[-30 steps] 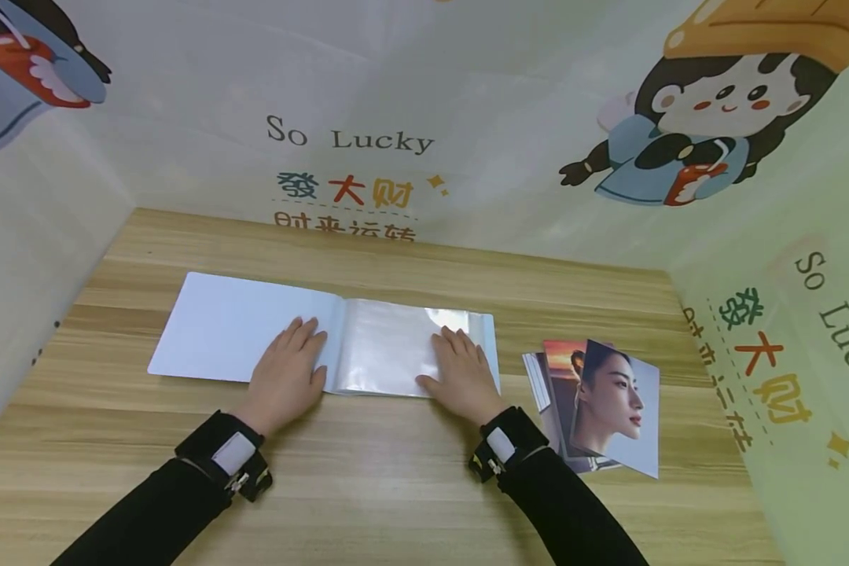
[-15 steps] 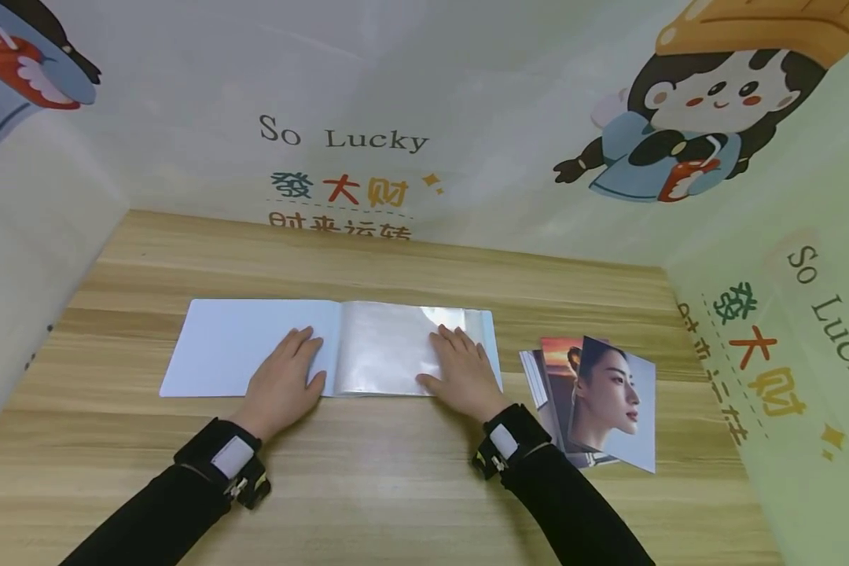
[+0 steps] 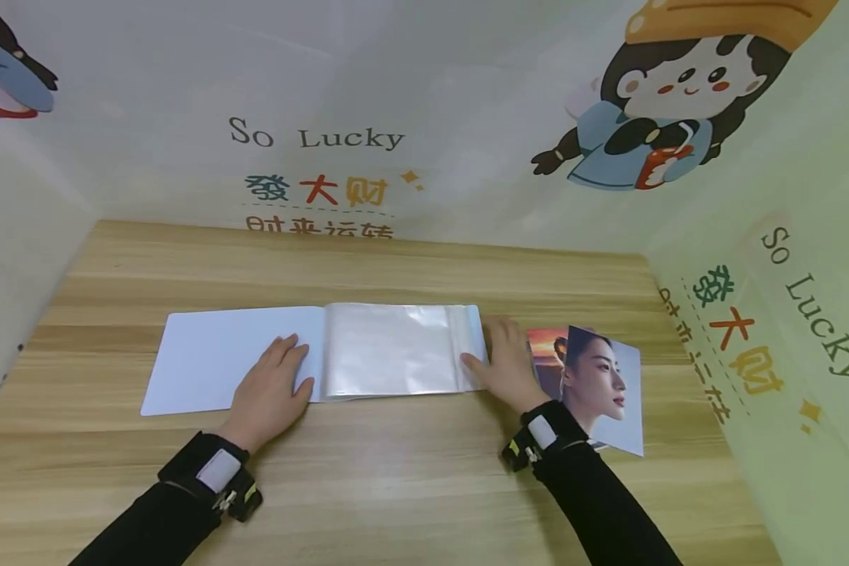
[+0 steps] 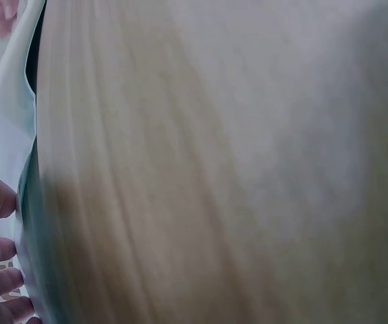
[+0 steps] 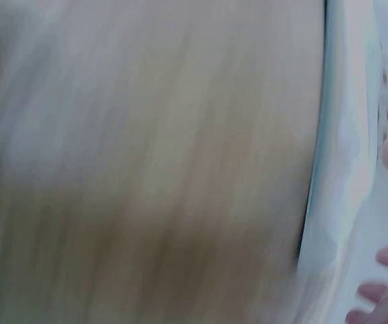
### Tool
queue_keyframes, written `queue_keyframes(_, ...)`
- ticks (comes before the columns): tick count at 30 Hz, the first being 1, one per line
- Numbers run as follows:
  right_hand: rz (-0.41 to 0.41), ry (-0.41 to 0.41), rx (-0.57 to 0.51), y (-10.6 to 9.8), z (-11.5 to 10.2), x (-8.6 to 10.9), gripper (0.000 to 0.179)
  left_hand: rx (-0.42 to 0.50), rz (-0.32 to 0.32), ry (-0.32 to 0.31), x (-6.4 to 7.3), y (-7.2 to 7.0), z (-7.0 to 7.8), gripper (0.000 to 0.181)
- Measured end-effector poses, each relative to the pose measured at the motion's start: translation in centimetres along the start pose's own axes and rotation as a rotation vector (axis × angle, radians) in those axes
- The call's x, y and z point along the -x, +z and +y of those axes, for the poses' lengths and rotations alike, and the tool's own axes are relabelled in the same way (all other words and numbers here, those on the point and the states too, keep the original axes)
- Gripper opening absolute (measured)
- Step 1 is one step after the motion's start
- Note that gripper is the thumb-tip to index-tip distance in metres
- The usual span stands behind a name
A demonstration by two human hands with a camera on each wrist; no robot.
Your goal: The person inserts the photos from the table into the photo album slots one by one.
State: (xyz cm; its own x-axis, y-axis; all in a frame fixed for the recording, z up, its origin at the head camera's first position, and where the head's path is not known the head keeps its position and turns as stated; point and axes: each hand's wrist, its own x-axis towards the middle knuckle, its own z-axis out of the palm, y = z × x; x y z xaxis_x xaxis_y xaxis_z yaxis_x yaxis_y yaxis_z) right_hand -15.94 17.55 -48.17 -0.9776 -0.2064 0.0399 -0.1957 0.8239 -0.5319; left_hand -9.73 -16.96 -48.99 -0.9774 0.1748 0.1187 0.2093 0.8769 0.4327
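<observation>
An album (image 3: 389, 350) is laid open and flat on a wooden table (image 3: 396, 479), with its plain white cover (image 3: 205, 362) spread to the left and a clear, shiny page (image 3: 378, 362) shown on the right. The left hand (image 3: 269, 393) is rested on the inner part of the cover, just beside the fold; its fingers are held nearly straight, the thumb is set apart from them, and nothing is gripped. The right hand (image 3: 507, 365) is placed at the album's right edge, with its thumb over the border and its fingers extended beyond that side; it is relaxed, with nothing held, and whether the album is touched by it cannot be told. Close to the right hand, a pile of photos (image 3: 611, 417) is set to the right of the album and partly covered by that hand and wrist. A portrait of a person is seen on top, placed at a slant, and beside it part of a photo with an orange sky (image 3: 545, 346) is shown. Black sleeves (image 3: 159, 519) are worn on both arms, with a dark strap (image 3: 201, 464) fastened around each wrist. The table is enclosed by a pale printed backdrop (image 3: 467, 157). In both wrist views, much of the wood is blurred.
</observation>
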Motion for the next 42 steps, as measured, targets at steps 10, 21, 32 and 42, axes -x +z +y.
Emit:
queue_keyframes(10,0.001,0.582,0.083,-8.5,8.4,2.3,0.095,0.002,0.003,0.011,-0.1,0.2,-0.1,0.047)
queue_keyframes(21,-0.163,0.786,0.122,-12.0,10.2,4.5,0.1,-0.007,-0.004,0.017,-0.1,0.3,-0.4,0.048)
queue_keyframes(32,-0.249,0.829,0.093,-12.2,10.3,4.1,0.098,-0.008,-0.013,0.015,0.0,0.3,-0.4,0.047)
queue_keyframes(42,-0.256,0.801,0.149,-12.1,10.3,3.8,0.092,0.0,-0.02,0.017,0.0,0.3,-0.4,0.048)
